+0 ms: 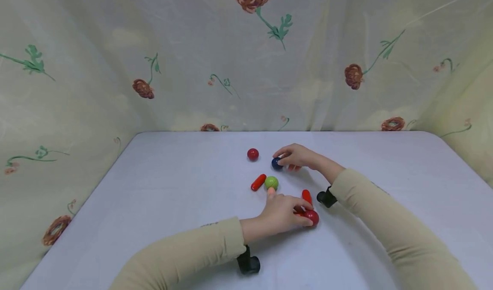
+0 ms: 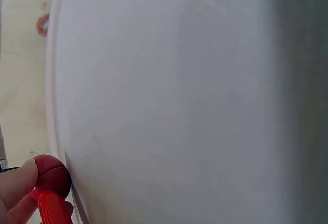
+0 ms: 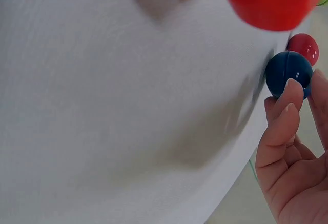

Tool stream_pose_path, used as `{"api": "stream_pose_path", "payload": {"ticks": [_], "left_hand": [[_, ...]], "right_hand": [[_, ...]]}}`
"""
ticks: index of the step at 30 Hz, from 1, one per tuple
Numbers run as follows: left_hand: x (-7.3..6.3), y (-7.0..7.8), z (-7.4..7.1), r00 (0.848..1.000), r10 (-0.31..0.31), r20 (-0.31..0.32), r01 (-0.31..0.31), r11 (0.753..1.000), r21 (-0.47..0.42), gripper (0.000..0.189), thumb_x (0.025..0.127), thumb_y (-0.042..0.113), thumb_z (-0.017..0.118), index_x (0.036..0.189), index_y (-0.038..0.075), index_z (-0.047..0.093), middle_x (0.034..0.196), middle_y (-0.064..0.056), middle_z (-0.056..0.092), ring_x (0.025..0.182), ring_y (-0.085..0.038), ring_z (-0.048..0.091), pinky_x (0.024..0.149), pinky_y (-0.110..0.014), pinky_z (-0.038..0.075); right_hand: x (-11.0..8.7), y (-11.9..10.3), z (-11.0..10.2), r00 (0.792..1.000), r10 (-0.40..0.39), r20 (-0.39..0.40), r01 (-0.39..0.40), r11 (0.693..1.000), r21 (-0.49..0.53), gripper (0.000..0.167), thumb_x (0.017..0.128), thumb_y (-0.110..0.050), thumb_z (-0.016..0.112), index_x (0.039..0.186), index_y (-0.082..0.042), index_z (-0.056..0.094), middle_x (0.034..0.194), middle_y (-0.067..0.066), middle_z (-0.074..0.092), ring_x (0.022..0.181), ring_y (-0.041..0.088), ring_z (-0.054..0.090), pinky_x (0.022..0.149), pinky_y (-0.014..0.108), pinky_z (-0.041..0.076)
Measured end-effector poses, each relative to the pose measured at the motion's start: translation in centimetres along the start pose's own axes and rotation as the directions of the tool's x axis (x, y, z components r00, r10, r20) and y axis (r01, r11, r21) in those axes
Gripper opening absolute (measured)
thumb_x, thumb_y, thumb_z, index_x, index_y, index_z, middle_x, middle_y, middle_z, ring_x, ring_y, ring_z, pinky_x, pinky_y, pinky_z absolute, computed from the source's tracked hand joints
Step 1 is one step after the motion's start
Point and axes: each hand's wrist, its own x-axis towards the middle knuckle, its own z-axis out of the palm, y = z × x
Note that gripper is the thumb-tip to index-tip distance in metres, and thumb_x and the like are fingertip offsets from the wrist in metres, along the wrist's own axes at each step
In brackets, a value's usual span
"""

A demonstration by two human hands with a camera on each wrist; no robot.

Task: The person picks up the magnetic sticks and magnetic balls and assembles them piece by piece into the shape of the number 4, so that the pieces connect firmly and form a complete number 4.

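Note:
In the head view my left hand pinches a glossy red ball between thumb and fingertips. A short red rod shows just beyond those fingers, and a ridged red rod overlaps the ball in the left wrist view. My right hand, farther back, holds a dark blue ball by its fingertips; a seam runs round that ball. Close to the left thumb lies a green ball, with another red rod beside it.
A second red ball rests left of the blue one on the white table. Black wrist cameras hang under both sleeves. Behind the table's far edge is a flowered curtain.

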Motion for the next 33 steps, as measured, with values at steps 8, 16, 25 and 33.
{"api": "stream_pose_path", "payload": {"ticks": [8,16,25,33], "left_hand": [[0.0,0.0,0.2,1.0,0.008,-0.01,-0.008,1.0,-0.002,0.03,0.078,0.035,0.071,0.107,0.028,0.068,0.083,0.017,0.066,0.081,0.002,0.054,0.085,-0.036,0.027],[0.1,-0.1,0.2,1.0,-0.004,-0.005,0.003,1.0,-0.017,0.03,0.078,0.035,0.071,0.107,0.028,0.068,0.083,0.016,0.066,0.082,0.002,0.054,0.088,-0.038,0.027],[0.0,0.0,0.1,1.0,-0.007,-0.009,0.007,1.0,-0.019,0.029,0.078,0.034,0.072,0.106,0.028,0.068,0.083,0.016,0.066,0.082,0.002,0.054,0.089,-0.039,0.027],[0.0,0.0,0.3,1.0,-0.019,-0.017,0.019,1.0,-0.022,0.03,0.077,0.034,0.072,0.106,0.028,0.068,0.083,0.016,0.066,0.082,0.004,0.055,0.092,-0.041,0.027]], "right_hand": [[0.0,0.3,0.0,1.0,-0.008,-0.002,0.008,1.0,-0.016,0.036,0.09,-0.017,0.056,0.126,-0.009,0.052,0.114,0.016,0.054,0.066,0.018,0.052,0.06,0.022,0.047],[-0.2,0.4,-0.1,0.999,-0.016,0.047,0.016,1.0,-0.012,0.04,0.09,-0.019,0.057,0.129,-0.013,0.05,0.115,0.014,0.052,0.07,0.018,0.052,0.061,0.021,0.044],[-0.1,0.7,-0.4,0.997,-0.055,0.056,0.056,0.998,-0.012,0.04,0.089,-0.017,0.058,0.127,-0.009,0.05,0.112,0.014,0.053,0.067,0.017,0.049,0.059,0.022,0.041],[-1.1,2.1,-1.3,0.992,-0.103,0.075,0.103,0.995,0.006,0.04,0.088,-0.018,0.059,0.125,-0.007,0.052,0.102,0.011,0.054,0.062,0.017,0.045,0.055,0.021,0.037]]}}
